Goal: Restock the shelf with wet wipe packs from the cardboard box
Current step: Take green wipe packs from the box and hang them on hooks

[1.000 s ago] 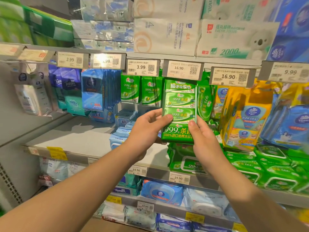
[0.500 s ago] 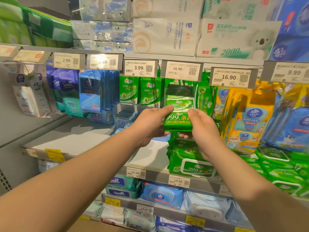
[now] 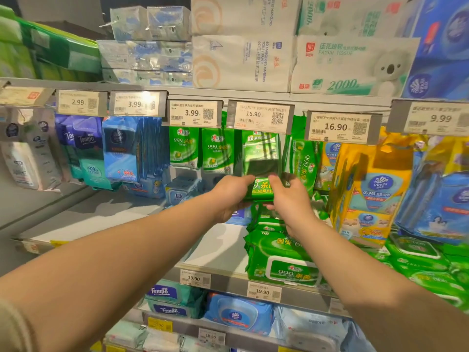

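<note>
A green wet wipe multipack (image 3: 261, 171) hangs in the middle of the shelf under a 16.90 price tag (image 3: 261, 116). My left hand (image 3: 232, 196) grips its lower left corner. My right hand (image 3: 289, 199) grips its lower right corner. The pack's top lies in shadow behind the tag, among other hanging green packs (image 3: 200, 151). Whether it sits on a hook is hidden. The cardboard box is out of view.
Large green lidded wipe packs (image 3: 284, 260) lie stacked on the shelf board (image 3: 215, 250) below my hands. Yellow and blue Vinda packs (image 3: 375, 189) hang to the right, blue packs (image 3: 124, 148) to the left. Tissue bundles (image 3: 243, 47) fill the top shelf.
Both hands have pushed the green multipack up and deeper into the shelf, so its top is now tucked behind the 16.90 tag. The camera has moved closer.
</note>
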